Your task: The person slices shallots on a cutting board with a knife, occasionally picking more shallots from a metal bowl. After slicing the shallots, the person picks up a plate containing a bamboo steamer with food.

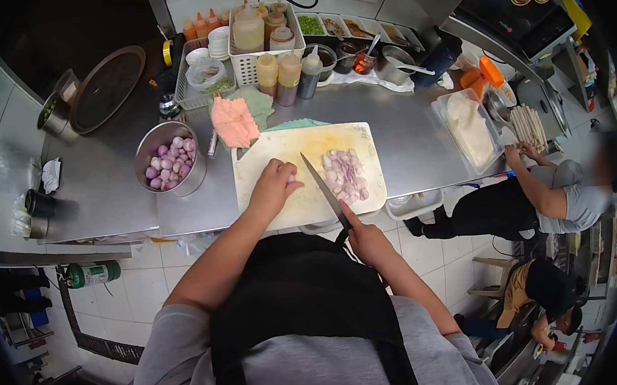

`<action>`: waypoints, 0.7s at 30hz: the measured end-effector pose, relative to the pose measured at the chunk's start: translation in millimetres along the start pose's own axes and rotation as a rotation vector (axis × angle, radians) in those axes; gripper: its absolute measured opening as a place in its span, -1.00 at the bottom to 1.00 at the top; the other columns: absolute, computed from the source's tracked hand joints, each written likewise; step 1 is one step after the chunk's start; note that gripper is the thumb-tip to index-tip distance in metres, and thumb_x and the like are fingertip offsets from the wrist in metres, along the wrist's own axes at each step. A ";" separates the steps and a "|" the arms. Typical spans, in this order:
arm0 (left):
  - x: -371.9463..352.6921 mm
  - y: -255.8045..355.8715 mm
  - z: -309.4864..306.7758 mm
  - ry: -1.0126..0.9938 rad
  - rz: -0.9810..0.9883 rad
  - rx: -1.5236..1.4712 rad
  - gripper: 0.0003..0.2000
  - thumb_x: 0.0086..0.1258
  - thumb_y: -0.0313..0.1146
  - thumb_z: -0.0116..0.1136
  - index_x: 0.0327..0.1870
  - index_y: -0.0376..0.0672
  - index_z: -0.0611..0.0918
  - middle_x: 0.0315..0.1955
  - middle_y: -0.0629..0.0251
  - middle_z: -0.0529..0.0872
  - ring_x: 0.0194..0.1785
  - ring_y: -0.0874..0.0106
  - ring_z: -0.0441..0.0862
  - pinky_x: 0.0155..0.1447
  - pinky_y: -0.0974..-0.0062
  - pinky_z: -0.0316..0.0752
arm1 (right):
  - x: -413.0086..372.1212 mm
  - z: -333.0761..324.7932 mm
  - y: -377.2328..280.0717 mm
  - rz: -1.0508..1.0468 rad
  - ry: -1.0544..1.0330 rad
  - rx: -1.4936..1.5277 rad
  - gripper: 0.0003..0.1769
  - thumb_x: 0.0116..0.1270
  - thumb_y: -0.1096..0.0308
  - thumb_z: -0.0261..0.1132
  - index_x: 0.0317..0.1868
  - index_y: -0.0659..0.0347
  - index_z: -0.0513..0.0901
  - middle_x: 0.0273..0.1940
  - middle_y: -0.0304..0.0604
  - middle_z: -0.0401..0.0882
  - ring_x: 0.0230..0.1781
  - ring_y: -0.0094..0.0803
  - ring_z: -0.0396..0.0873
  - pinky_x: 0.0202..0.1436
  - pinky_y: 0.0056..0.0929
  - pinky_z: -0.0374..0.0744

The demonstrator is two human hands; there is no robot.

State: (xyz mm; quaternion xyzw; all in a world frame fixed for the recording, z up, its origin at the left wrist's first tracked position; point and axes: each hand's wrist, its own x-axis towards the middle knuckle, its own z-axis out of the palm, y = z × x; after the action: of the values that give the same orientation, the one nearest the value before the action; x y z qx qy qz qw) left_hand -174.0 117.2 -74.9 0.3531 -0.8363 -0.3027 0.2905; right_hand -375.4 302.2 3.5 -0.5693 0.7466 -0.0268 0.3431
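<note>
My left hand (274, 185) is closed around a shallot (291, 179) over the left half of a white cutting board (267, 213); most of the shallot is hidden by the fingers. In my right hand (367, 240) is a kitchen knife (325, 188), its blade pointing up and left across the board, apart from the held shallot. Cut shallots (345, 175) lie in a pile on the board's right side, beside the blade. Left of the board, a metal pot (147, 150) holds many whole peeled shallots (171, 163).
Behind the board are an orange cloth (233, 122), squeeze bottles (289, 79) and a white basket (246, 69). A tray of white dough-like sheets (470, 127) stands to the right. One person (559, 189) works at the counter's right end; another person (544, 287) is farther behind.
</note>
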 end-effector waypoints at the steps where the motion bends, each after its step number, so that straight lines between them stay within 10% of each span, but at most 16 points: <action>1: -3.2 0.9 3.8 -0.007 -0.004 -0.003 -0.62 0.29 -0.33 0.45 0.09 -0.07 0.59 -0.07 0.10 0.56 -0.05 0.09 0.64 -0.02 0.19 0.60 | -0.5 -2.1 -0.9 0.005 -0.012 0.002 -0.12 0.49 0.41 0.10 0.69 -0.30 -0.11 -0.25 0.30 0.71 -0.21 0.22 0.70 -0.02 0.13 0.62; 21: -11.8 7.1 -4.8 0.047 0.135 -0.016 -0.78 0.37 -0.40 0.34 -0.02 -0.17 0.64 -0.05 0.20 0.67 -0.04 0.13 0.68 0.02 0.27 0.61 | -18.1 2.2 -21.9 -0.084 -0.006 -0.160 -0.03 0.38 0.46 0.16 0.70 -0.19 -0.10 -0.41 0.13 0.69 -0.45 0.01 0.70 -0.32 0.01 0.68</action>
State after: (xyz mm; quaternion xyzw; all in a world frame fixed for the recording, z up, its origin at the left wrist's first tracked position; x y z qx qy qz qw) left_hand -166.7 128.9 -70.0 0.3006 -0.8486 -0.2807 0.3327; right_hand -353.9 311.1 20.1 -0.6259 0.7207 0.0201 0.2973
